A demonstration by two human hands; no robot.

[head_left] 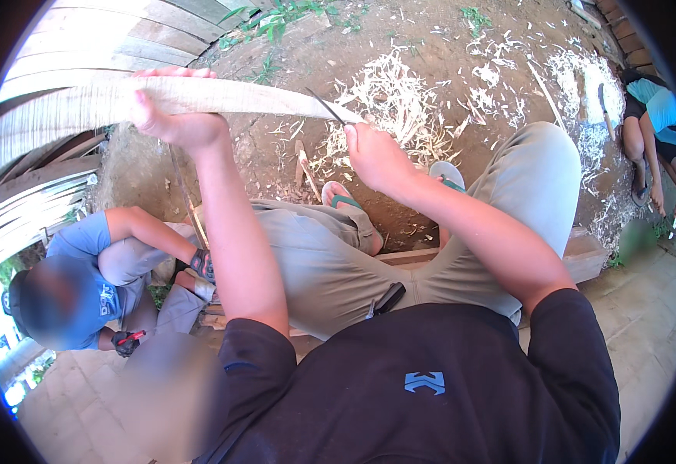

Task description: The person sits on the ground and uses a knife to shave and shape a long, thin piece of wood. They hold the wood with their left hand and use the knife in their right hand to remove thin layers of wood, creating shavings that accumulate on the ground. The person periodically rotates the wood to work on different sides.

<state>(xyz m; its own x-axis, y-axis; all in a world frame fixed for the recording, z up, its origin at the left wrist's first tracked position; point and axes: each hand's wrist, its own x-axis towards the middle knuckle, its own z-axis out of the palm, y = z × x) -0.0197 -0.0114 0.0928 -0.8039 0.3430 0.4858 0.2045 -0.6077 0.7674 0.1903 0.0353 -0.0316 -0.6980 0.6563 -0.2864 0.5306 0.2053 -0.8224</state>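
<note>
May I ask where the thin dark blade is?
In the head view, upper middle, the blade juts up-left from the right hand, by the pale wooden strip.

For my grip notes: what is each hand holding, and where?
Left hand: pale strip, gripped partway along. Right hand: dark-bladed knife, by the end opposite its tip.

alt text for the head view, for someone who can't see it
A seated person's left hand holds a long, pale, flat wood-like strip; their right hand holds a thin, dark blade at its narrow end. Curled pale shavings litter the brown dirt ground beyond.
</note>
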